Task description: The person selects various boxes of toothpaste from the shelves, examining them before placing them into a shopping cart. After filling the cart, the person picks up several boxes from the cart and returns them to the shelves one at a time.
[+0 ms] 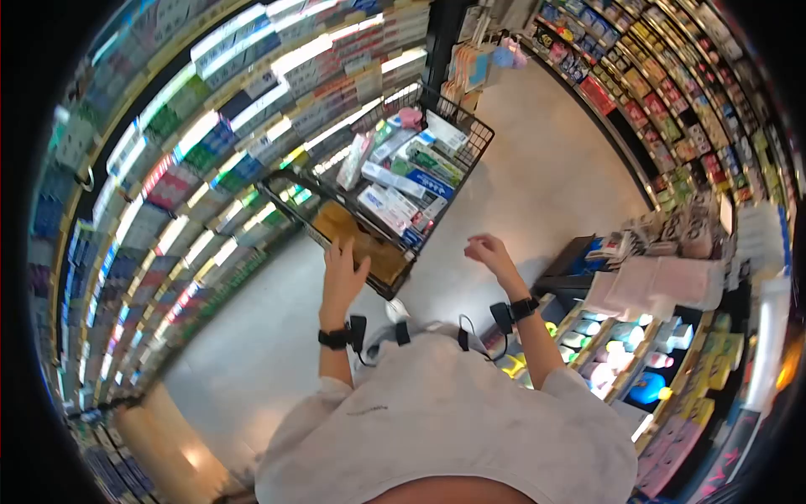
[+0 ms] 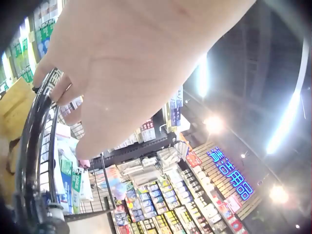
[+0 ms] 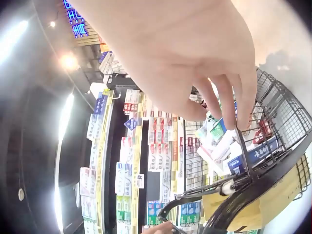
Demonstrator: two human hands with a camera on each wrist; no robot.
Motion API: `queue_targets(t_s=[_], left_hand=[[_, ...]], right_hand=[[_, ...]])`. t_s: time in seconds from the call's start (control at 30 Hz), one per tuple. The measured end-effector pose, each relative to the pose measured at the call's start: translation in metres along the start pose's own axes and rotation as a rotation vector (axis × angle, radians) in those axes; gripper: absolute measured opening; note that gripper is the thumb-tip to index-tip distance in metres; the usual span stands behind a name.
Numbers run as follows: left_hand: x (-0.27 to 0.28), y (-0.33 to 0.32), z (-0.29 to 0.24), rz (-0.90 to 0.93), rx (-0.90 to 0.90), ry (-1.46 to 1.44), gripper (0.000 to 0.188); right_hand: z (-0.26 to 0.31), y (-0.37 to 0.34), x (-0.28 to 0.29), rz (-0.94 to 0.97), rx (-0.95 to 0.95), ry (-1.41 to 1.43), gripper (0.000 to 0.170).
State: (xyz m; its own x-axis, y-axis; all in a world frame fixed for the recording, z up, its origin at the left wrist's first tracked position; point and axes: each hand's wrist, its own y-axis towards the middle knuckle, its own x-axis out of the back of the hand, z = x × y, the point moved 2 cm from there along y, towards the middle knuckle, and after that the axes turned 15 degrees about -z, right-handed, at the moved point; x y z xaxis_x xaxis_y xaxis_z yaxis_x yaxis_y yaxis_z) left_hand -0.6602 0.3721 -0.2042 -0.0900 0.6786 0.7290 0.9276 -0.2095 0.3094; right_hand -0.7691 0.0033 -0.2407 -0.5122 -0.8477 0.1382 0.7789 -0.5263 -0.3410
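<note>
A black wire shopping cart (image 1: 483, 143) stands in front of me, filled with several boxed and packaged goods. My left hand (image 1: 340, 277) lies over the cart handle (image 2: 31, 141), fingers bent across the bar and thumb held apart from it. My right hand (image 1: 491, 252) is held in the air to the right of the cart, its fingers loosely curled with nothing in them. In the right wrist view, the right hand's fingers overlap the cart basket. A brown board (image 1: 378, 252) lies at the cart's near end, and a pink item (image 1: 410, 118) sits at its far end.
Tall shelves of boxed goods (image 1: 201, 151) run along the left. More shelves (image 1: 655, 92) curve along the right. A display of bottles (image 1: 613, 344) and folded pink cloths (image 1: 659, 281) stand close on my right. Pale floor (image 1: 537, 160) stretches ahead beyond the cart.
</note>
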Motion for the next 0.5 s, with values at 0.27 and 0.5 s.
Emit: queue_targets(t_s=[0.27,0.5], left_hand=[[-0.010,0.036,-0.021,0.403,0.243,0.098,0.054],[-0.013,0.028,-0.038,0.075,0.553,0.040,0.045]], right_hand=[[0.055,0.088,-0.055,0.242,0.497,-0.460,0.035],[-0.026,0.220,-0.145,1.029,0.639,-1.057,0.054]])
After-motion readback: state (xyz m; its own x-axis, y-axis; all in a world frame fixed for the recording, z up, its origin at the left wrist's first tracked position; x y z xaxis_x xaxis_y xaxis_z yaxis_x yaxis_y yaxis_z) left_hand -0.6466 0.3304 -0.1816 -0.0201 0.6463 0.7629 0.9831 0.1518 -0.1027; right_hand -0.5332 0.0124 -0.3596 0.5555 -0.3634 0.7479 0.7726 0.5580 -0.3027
